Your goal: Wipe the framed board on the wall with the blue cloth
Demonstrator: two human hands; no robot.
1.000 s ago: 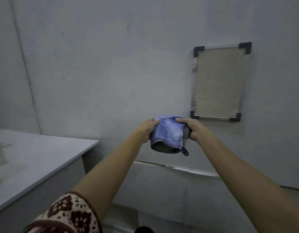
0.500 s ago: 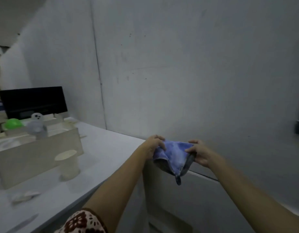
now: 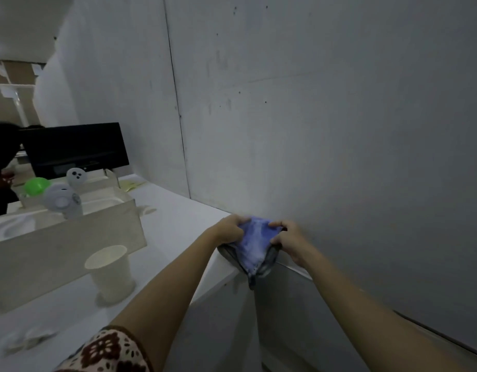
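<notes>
Both hands are clamped on the same thing, the left hand (image 3: 229,229) and the right hand (image 3: 288,238) set close together with only the fabric between them. What they hold is a soft blue cloth (image 3: 254,247) with pale washed-out patches. The left hand's fingers curl over its upper left edge. The right hand pinches its upper right edge between thumb and curled fingers.

The blue cloth is stretched between the two grips and sags below them to a point, where a greyer underside shows along the lower folds. It hangs at the far right corner of a white table (image 3: 178,237), its tip dangling in front of the table's edge, just beside the plain grey wall (image 3: 339,130) that fills the right side of the head view. Whether the fabric touches the tabletop I cannot tell.

Both forearms reach forward from the bottom of the picture. A brown-and-cream flower-patterned sleeve (image 3: 108,353) shows at the left arm's near end.

On the table to the left stands a white paper cup (image 3: 111,269), upright, just in front of a pale open-topped box (image 3: 70,237). Beyond the box's near wall sit a green ball (image 3: 36,186) and two round white gadgets (image 3: 62,201) – too blurred to identify. Behind them stands a black monitor (image 3: 76,149), its screen dark. Some white scraps (image 3: 25,342) lie at the table's near left edge.
</notes>
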